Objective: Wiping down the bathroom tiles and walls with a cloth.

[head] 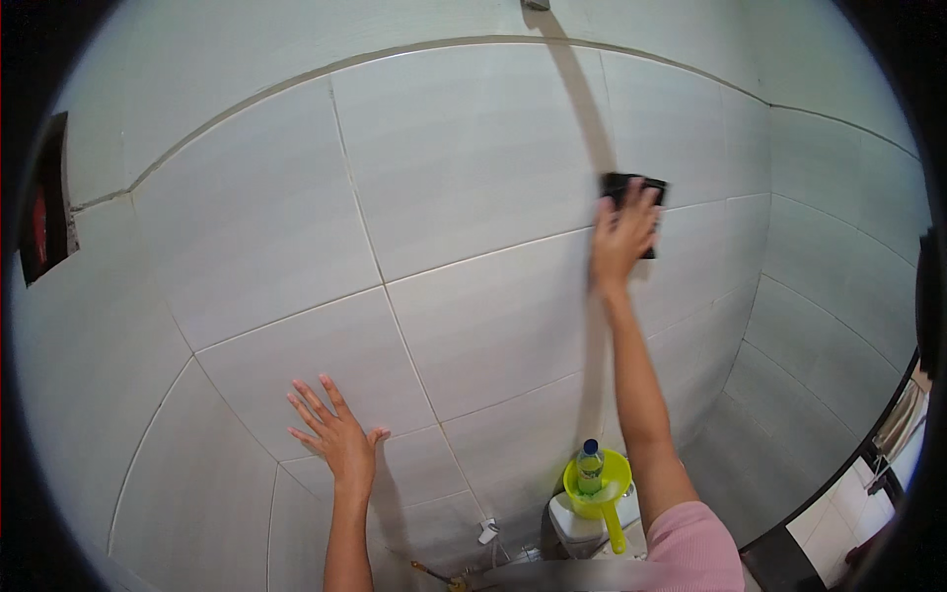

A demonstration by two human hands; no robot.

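My right hand [625, 240] presses a dark, roughly square pad or cloth [651, 192] flat on the tiled wall [481, 318], its fingers spread across it. The exact kind of the black thing cannot be told. Lower and to the left, my left hand [340, 436] rests against the wall tiles with its fingers apart and holds nothing. Below my right arm, a lime-green plastic dipper [614, 510] sits on a white toilet tank [584, 531]. A clear bottle with a blue cap and green contents [590, 473] stands in the dipper.
A white fitting [487, 530] is on the lower wall, with a brass-coloured valve [457, 584] below it. An opening [48, 203] cuts the wall at far left. A side wall of tiles [836, 251] meets this one at right. A dark-edged ledge [792, 559] lies lower right.
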